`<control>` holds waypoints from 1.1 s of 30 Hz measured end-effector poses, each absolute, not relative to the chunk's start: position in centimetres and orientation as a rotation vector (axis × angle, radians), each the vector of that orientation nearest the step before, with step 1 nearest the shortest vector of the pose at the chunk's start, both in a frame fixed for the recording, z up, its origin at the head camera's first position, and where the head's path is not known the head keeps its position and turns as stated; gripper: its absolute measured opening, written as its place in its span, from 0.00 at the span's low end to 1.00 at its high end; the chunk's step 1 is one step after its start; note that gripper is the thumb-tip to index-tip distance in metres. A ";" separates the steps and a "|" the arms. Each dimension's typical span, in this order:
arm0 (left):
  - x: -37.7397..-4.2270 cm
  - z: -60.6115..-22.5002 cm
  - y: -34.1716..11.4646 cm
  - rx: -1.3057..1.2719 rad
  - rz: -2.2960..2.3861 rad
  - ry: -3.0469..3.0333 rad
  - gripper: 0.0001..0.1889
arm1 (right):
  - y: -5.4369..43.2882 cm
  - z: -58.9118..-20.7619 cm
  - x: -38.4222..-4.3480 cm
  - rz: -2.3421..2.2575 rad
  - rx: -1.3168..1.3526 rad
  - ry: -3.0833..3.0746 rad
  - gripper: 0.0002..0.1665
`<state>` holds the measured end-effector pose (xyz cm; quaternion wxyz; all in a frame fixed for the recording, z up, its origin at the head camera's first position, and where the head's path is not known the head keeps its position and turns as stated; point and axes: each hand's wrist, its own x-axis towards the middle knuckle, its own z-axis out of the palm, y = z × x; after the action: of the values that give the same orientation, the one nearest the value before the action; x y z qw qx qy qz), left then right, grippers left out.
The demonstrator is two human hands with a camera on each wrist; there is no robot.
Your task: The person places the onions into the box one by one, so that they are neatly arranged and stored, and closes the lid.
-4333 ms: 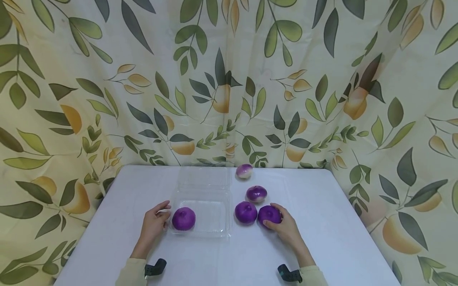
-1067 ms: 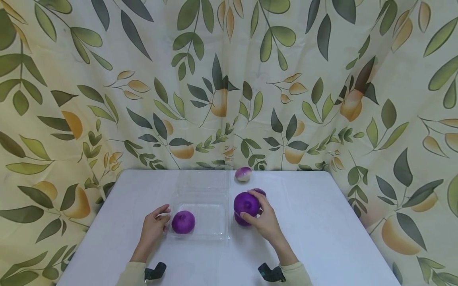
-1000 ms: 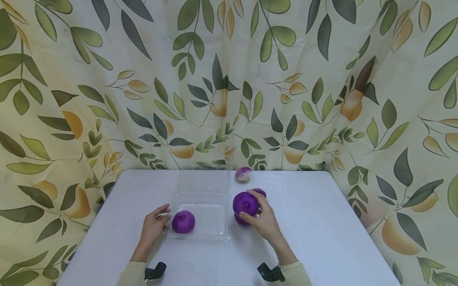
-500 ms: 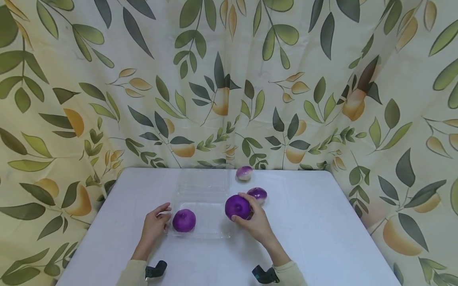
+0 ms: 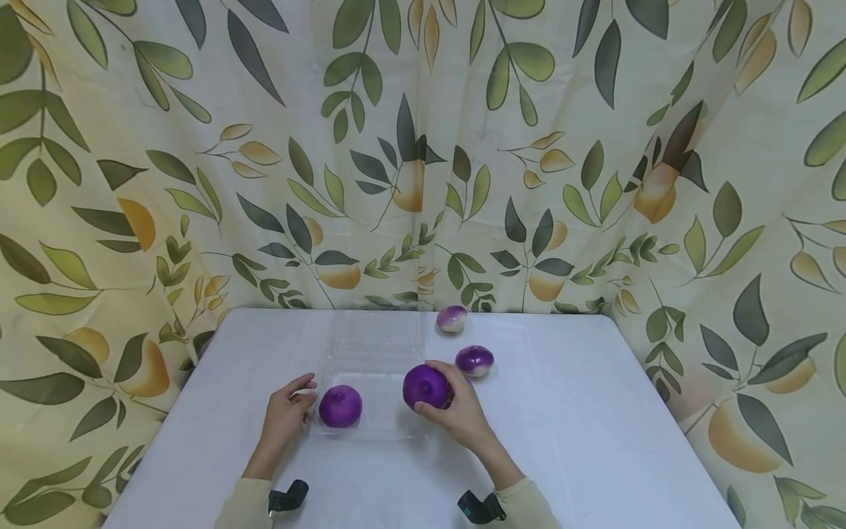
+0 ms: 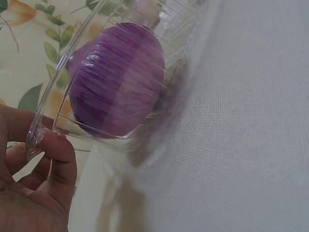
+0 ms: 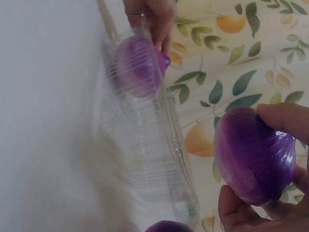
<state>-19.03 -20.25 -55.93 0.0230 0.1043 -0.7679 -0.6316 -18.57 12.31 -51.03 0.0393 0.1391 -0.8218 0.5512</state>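
Observation:
My left hand (image 5: 284, 415) pinches the left rim of a hinged clear plastic box (image 5: 390, 422), thumb and finger on its edge in the left wrist view. Inside, at the box's left end, sits one purple onion (image 5: 340, 406). My right hand (image 5: 465, 413) grips another purple onion (image 5: 425, 386) by its sides, held up over the box's right edge. In the right wrist view this onion (image 7: 253, 157) hangs apart from the box. A further onion (image 7: 169, 227) peeks in at the bottom of that view; my right hand mostly covers it in the head view.
Two purple-and-white onions lie right of the box: one (image 5: 474, 361) behind my right hand, the other (image 5: 452, 319) near the table's back edge. The box's lid (image 5: 377, 334) is folded back flat on the white table (image 5: 581, 441). A leaf-patterned curtain (image 5: 423, 147) hangs behind.
My right hand has picked up the onion at the right of the group and carried it left, to the box's right edge. My left hand has stayed at the box's rim.

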 end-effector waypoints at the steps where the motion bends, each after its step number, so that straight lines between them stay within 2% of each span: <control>1: -19.0 -55.9 -20.3 0.325 -1.957 -2.377 0.23 | 12.2 -51.1 -18.6 1.677 0.428 -2.527 0.41; 33: -18.9 -55.7 -20.0 0.352 -1.927 -2.392 0.23 | 8.2 -52.0 -19.5 1.721 0.579 -2.655 0.43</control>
<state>-18.93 -20.01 -55.68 0.0248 0.1139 -0.7734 -0.6231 -19.54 8.19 -51.95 -0.0374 0.1799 -0.8249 0.5346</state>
